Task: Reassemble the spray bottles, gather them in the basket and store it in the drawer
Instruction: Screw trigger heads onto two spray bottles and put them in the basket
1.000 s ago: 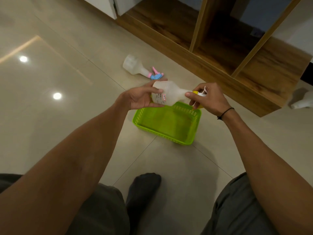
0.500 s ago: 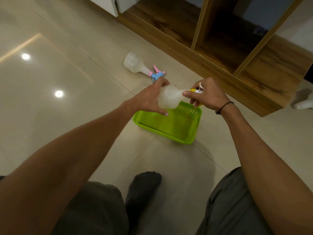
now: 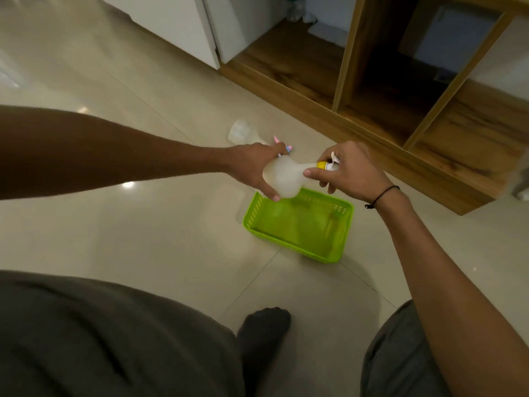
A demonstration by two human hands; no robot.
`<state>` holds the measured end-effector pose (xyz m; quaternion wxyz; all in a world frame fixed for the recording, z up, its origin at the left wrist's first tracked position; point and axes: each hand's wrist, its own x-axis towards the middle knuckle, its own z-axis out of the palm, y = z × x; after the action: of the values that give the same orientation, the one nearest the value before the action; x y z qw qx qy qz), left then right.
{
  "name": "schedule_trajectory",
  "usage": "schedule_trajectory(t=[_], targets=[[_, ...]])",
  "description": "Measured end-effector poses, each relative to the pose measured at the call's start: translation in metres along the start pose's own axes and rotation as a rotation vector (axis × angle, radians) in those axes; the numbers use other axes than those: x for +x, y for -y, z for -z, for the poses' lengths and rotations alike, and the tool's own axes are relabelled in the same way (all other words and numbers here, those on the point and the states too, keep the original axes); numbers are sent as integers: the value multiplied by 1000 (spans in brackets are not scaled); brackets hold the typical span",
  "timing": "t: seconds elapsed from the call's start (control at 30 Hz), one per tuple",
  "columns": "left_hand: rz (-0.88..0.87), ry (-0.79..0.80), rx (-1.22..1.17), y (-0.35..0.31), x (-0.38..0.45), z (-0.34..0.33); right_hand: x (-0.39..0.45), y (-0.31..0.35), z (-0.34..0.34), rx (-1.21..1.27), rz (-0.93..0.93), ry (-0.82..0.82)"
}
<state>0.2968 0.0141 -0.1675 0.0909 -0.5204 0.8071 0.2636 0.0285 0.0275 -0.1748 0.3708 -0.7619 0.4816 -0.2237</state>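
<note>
I hold a translucent white spray bottle (image 3: 283, 177) sideways in the air, just above the far edge of the green basket (image 3: 297, 224) on the floor. My left hand (image 3: 252, 167) grips the bottle's body from the left. My right hand (image 3: 352, 171) grips its yellow and white spray head (image 3: 326, 165) at the neck. A second clear bottle (image 3: 243, 133) with a pink and blue spray head lies on the floor behind my left hand. The basket holds nothing.
A low wooden shelf unit (image 3: 372, 90) with open compartments runs along the back right. White cabinet doors (image 3: 183, 27) stand at the back. A pale object (image 3: 521, 190) lies at the right edge. My knees and a dark-socked foot (image 3: 263, 330) fill the foreground on glossy tiles.
My left hand has turned round the bottle body, so the label no longer faces me. My right hand keeps its hold on the spray head. The view has shifted right.
</note>
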Motion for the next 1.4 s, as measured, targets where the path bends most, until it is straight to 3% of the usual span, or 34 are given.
schedule_trajectory(t=[0.17, 0.37, 0.43, 0.57, 0.67, 0.87, 1.07, 1.4], targets=[[-30, -171, -82, -13, 9, -49, -22, -14, 6, -32, -79, 0], [-43, -406, 4, -28, 26, -83, -35, -36, 5, 62, -226, -26], [-93, -388, -120, -24, 31, -90, -37, -41, 7, 43, -223, -46], [-181, -119, -454, -13, 39, -98, -42, -47, 10, -16, -153, -19], [-180, -61, -500, -11, 45, -105, -44, -46, 0, -70, -131, 25], [-122, -363, -437, -20, 36, -140, -34, -45, -22, -119, -218, 13], [-139, -138, -506, 9, 32, -135, -25, -39, -32, -261, -145, 142], [113, -457, -317, 0, 24, -171, -10, -28, -70, -288, -328, 84]])
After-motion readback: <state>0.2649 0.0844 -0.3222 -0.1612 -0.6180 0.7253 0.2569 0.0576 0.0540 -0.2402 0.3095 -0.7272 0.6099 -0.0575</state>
